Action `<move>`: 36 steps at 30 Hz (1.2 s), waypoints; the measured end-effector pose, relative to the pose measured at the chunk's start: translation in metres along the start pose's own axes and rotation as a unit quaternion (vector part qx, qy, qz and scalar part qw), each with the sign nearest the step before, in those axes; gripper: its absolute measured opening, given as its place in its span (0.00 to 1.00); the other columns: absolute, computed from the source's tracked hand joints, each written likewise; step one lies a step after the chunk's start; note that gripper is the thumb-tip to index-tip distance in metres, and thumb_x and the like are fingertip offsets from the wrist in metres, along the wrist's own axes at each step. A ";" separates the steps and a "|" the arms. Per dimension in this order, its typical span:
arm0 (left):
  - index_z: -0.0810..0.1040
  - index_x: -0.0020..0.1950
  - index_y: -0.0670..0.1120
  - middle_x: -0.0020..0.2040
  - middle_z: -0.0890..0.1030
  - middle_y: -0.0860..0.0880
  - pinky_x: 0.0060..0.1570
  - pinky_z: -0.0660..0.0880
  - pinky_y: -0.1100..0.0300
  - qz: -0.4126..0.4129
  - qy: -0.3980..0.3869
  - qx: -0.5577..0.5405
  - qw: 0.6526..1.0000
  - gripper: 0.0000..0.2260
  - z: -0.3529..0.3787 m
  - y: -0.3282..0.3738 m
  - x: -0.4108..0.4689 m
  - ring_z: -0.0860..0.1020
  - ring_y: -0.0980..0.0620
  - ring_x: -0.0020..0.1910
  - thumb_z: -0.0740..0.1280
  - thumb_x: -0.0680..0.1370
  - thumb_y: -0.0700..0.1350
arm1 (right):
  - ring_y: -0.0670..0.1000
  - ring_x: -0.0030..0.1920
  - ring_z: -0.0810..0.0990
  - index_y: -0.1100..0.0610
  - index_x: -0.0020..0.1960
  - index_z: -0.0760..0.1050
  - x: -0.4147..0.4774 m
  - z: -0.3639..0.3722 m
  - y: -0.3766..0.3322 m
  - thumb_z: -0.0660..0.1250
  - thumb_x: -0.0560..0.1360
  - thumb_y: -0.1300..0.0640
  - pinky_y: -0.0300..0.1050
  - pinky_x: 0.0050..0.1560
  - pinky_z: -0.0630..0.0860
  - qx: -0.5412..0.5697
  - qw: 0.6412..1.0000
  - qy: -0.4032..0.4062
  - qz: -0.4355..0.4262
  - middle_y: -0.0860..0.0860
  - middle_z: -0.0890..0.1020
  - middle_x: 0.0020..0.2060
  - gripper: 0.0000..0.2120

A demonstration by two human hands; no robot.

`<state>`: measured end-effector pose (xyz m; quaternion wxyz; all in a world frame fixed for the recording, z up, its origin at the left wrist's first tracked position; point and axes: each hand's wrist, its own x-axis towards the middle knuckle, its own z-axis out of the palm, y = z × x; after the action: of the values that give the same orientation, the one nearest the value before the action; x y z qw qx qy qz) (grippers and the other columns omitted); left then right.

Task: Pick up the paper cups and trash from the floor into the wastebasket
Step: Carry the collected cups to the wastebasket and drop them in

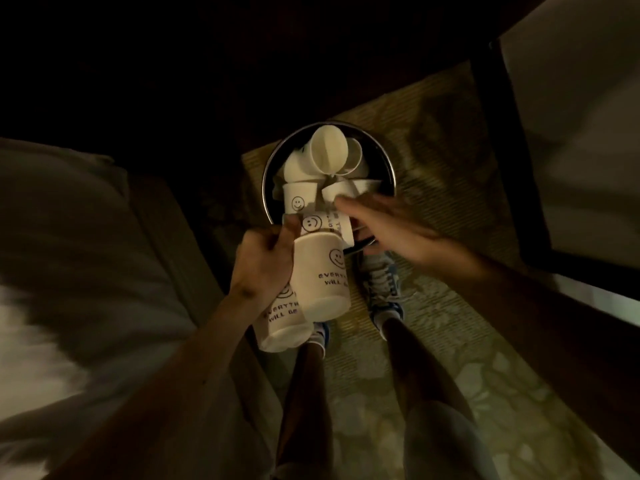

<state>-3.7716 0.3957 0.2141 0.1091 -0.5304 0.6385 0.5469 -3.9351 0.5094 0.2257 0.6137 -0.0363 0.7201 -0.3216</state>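
The round, metal-rimmed wastebasket stands on the floor ahead of my feet, piled with several white paper cups. My left hand grips a bunch of white smiley-face paper cups by their rims, just short of the basket's near edge. One more of those cups hangs below my wrist. My right hand reaches over the basket's near rim with its fingers stretched out and blurred. Its fingertips touch a printed cup between both hands.
A patterned rug covers the floor under the basket. A bed with light bedding runs along the left. Dark furniture with a pale panel stands to the right. My sneakers are right behind the basket.
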 end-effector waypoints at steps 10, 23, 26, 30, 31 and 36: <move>0.75 0.38 0.41 0.30 0.78 0.47 0.30 0.73 0.63 0.076 -0.044 -0.007 0.996 0.23 0.006 0.030 0.010 0.78 0.53 0.30 0.58 0.82 0.58 | 0.55 0.47 0.86 0.50 0.58 0.74 0.005 -0.032 0.022 0.77 0.63 0.51 0.46 0.40 0.82 0.210 0.977 -0.009 0.046 0.57 0.82 0.56 0.24; 0.70 0.33 0.49 0.24 0.76 0.56 0.32 0.68 0.63 0.039 0.029 0.030 0.998 0.23 -0.004 0.002 0.011 0.76 0.66 0.27 0.52 0.81 0.62 | 0.51 0.49 0.77 0.60 0.60 0.68 0.045 -0.021 0.046 0.77 0.70 0.48 0.43 0.45 0.71 -0.115 0.942 0.309 -0.065 0.53 0.78 0.52 0.28; 0.69 0.32 0.48 0.22 0.75 0.62 0.29 0.69 0.64 0.040 0.023 0.044 0.998 0.24 -0.005 -0.003 0.010 0.75 0.65 0.25 0.53 0.83 0.59 | 0.58 0.61 0.74 0.61 0.62 0.71 0.040 -0.021 0.045 0.74 0.71 0.42 0.50 0.54 0.74 -0.193 0.932 0.308 -0.011 0.59 0.75 0.61 0.30; 0.71 0.33 0.47 0.24 0.75 0.54 0.30 0.70 0.66 0.043 0.024 0.054 0.997 0.24 -0.005 0.000 0.009 0.75 0.64 0.25 0.53 0.83 0.59 | 0.48 0.58 0.77 0.53 0.62 0.72 0.012 -0.005 0.031 0.72 0.70 0.38 0.41 0.47 0.76 -0.136 0.954 0.248 -0.103 0.51 0.76 0.58 0.28; 0.72 0.34 0.47 0.26 0.76 0.54 0.32 0.70 0.64 0.042 0.022 0.063 0.997 0.24 -0.003 0.003 0.009 0.76 0.64 0.27 0.53 0.83 0.59 | 0.41 0.53 0.79 0.50 0.61 0.71 0.004 0.004 0.028 0.73 0.69 0.38 0.35 0.42 0.76 -0.092 0.977 0.164 -0.103 0.46 0.77 0.54 0.26; 0.74 0.36 0.49 0.34 0.78 0.51 0.40 0.73 0.58 0.063 -0.002 0.076 0.995 0.23 -0.002 0.016 0.008 0.79 0.52 0.37 0.52 0.84 0.58 | 0.45 0.53 0.79 0.51 0.67 0.65 -0.004 0.032 0.024 0.77 0.70 0.50 0.46 0.49 0.81 -0.109 0.986 0.004 -0.128 0.44 0.76 0.56 0.31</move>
<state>-3.7869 0.3867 0.2182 0.1157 -0.4781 0.7099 0.5040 -3.8967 0.5172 0.2160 0.5567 -0.1936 0.7429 -0.3174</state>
